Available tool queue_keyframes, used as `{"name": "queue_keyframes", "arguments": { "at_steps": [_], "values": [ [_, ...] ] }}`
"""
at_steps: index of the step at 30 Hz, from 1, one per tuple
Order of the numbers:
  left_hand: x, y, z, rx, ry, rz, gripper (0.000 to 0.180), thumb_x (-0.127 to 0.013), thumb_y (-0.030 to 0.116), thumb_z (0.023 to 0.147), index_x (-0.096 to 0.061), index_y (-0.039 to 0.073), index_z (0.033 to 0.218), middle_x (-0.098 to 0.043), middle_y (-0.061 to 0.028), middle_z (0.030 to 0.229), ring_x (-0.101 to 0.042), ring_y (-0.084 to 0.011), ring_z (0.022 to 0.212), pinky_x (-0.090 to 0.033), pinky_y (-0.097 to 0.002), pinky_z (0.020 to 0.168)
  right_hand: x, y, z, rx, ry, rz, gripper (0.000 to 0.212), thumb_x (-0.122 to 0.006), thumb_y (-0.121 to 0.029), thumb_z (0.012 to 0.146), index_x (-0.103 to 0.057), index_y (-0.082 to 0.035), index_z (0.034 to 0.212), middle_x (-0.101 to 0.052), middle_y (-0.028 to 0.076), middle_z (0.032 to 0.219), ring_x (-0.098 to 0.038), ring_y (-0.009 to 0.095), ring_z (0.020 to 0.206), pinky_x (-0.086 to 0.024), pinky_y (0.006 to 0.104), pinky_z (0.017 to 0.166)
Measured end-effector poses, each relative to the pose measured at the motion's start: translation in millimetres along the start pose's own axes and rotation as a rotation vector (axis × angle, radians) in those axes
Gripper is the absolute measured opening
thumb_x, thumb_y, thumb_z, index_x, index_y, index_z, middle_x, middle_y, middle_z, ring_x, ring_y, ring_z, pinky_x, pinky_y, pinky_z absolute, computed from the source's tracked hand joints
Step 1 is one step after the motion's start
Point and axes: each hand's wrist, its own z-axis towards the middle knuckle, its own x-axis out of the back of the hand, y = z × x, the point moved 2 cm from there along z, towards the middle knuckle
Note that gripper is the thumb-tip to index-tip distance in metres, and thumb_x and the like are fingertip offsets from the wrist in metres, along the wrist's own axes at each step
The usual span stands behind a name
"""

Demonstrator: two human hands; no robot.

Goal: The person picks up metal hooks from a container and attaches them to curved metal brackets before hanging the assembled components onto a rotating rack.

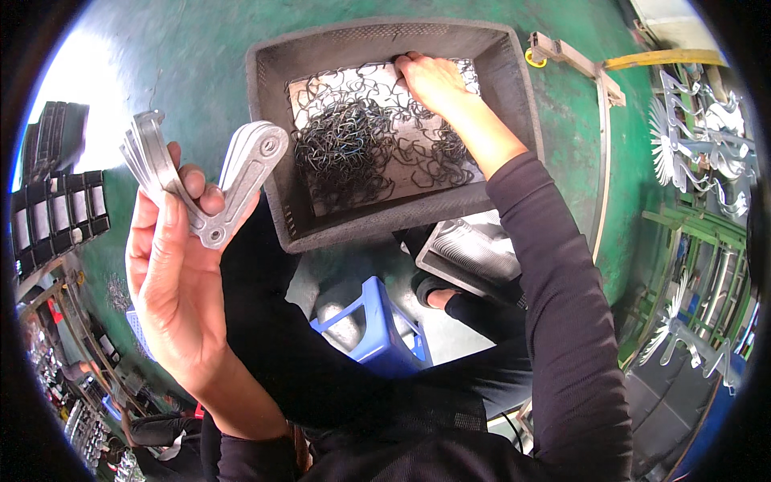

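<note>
The left hand was raised to the left of the crate, its fingers curled closed and its thumb pressed in from the front, gripping a stack of V-shaped metal brackets with rounded, bored ends. The brackets were held clear of the crate, corner downward, one set of arms slightly fanned. The right hand was inside the crate near its far wall, fingers bent and close together over the wire hooks; whether the fingertips had hold of a hook could not be told.

The dark plastic crate had high walls with perforated bands. It contained numerous dark, curved wire hooks, heaped thickly on the left, gathered in a smaller pile on the right and scattered between over a pale base. Below the crate, partly covered by the right sleeve, a grey bin held closely nested curved metal pieces. Black compartmented trays with pale panels stood at far left.

Any markings on the crate or bin were too small to read.

A blue plastic stool stood below the crate; fanned metal parts hung at far right.
</note>
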Motion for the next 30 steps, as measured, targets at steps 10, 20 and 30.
{"name": "queue_keyframes", "arguments": {
  "at_steps": [10,20,30],
  "values": [
    [3.9,-1.8,-1.9,-0.039,0.037,0.063,0.027,-0.053,0.010,0.089,-0.051,-0.004,0.112,-0.060,-0.0105,0.094,-0.057,-0.0174,0.093,-0.040,-0.0349,0.091,44.1,26.3,-53.5,-0.472,-0.072,0.625,0.020,-0.064,-0.013,0.079,-0.061,0.000,0.094,-0.065,0.009,0.078,-0.062,0.018,0.070,-0.048,0.0288,0.060],
    [-12.3,-4.9,-11.6,-0.054,-0.095,0.156,0.022,-0.055,0.012,0.088,-0.055,-0.001,0.105,-0.062,-0.0094,0.092,-0.057,-0.0151,0.091,-0.039,-0.0314,0.089,64.1,12.1,-118.2,-0.717,-0.072,1.391,0.023,-0.064,-0.014,0.081,-0.060,0.001,0.097,-0.063,0.006,0.083,-0.063,0.012,0.072,-0.053,0.0225,0.066],
    [-46.4,-22.3,-48.3,0.080,-0.330,0.316,0.026,-0.056,0.009,0.086,-0.053,0.000,0.109,-0.063,-0.0079,0.093,-0.057,-0.0142,0.090,-0.042,-0.0305,0.085,133.1,-43.3,-161.8,-0.576,0.009,1.657,0.017,-0.063,-0.015,0.081,-0.060,-0.003,0.093,-0.063,0.003,0.076,-0.060,0.009,0.062,-0.047,0.0175,0.050]
  ]
}}
